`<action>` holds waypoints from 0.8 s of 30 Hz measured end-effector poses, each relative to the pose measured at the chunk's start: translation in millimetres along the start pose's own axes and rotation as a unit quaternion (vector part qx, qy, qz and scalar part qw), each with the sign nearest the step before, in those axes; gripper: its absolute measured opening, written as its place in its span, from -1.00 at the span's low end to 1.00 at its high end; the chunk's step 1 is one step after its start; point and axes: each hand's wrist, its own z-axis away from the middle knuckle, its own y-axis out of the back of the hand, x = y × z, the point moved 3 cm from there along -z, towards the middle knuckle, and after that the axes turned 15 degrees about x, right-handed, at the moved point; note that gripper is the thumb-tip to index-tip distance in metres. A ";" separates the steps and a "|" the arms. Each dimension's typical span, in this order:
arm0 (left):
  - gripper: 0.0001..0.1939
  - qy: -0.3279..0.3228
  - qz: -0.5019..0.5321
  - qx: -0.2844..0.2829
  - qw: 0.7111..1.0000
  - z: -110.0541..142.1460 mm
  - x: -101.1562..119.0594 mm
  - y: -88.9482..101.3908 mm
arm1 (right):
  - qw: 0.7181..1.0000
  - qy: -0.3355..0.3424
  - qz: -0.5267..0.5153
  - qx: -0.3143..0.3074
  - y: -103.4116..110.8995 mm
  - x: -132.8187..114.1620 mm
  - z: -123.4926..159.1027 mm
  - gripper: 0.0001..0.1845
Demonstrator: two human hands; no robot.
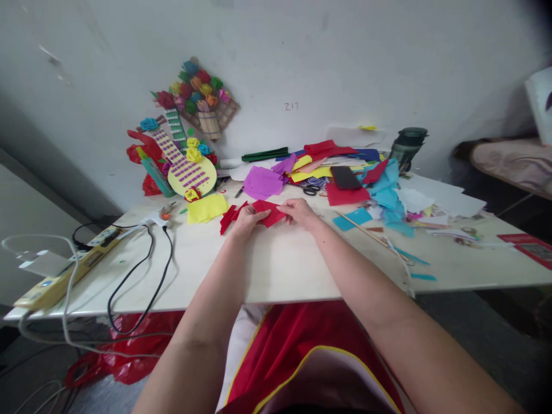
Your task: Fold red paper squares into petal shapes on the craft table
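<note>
A piece of red crepe paper [268, 211] is stretched between my two hands, just above the white table. My left hand [249, 221] is closed on its left part, thumb on top. My right hand [297, 212] pinches the right edge between thumb and fingers. To the left of my left hand lie more folded red paper pieces [229, 218], touching or close to the held one; I cannot tell which. A sheet of yellow crepe paper [207, 208] rests farther left, and purple paper [262, 183] lies behind my hands.
Scissors [310, 190], a phone [345, 177] and blue paper [353, 219] lie right of centre. A dark bottle [407, 148] stands behind. Wooden sticks [371, 234] lie at right. Paper-flower crafts [192, 172], a glue gun [161, 217] and a power strip [69, 270] with cords occupy the left.
</note>
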 end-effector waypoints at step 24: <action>-0.64 -0.014 -0.021 0.018 1.000 -2.3 0.0 2.0 | 0.996 -0.061 -0.058 0.038 -3.9 13.0 -4.5 -0.83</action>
